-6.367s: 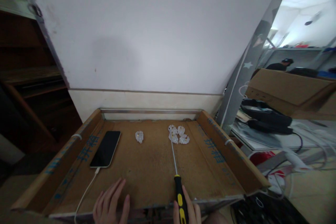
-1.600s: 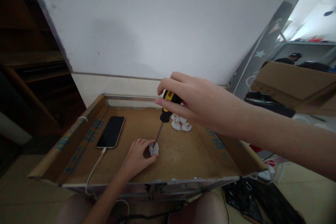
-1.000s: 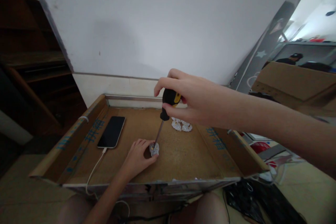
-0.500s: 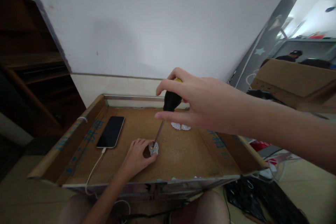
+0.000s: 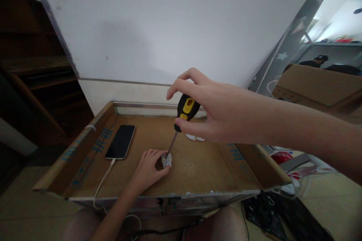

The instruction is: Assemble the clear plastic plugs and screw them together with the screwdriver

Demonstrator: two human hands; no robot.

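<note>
My left hand rests on the cardboard tray and pinches a small white plastic part against its floor. Raised above it, my right hand is wrapped round the black and yellow handle of a screwdriver. The thin shaft slants down to the left and its tip sits on the white part. Several more white parts lie further back, mostly hidden behind my right hand.
A dark phone lies face up at the tray's left, with a white cable running over the front edge. A white wall stands behind the tray. Cardboard boxes, cables and a person in a cap are at the right.
My right hand has turned the screwdriver handle, so its yellow mark now faces me. The tip stays on the white part. My left hand has not moved.
</note>
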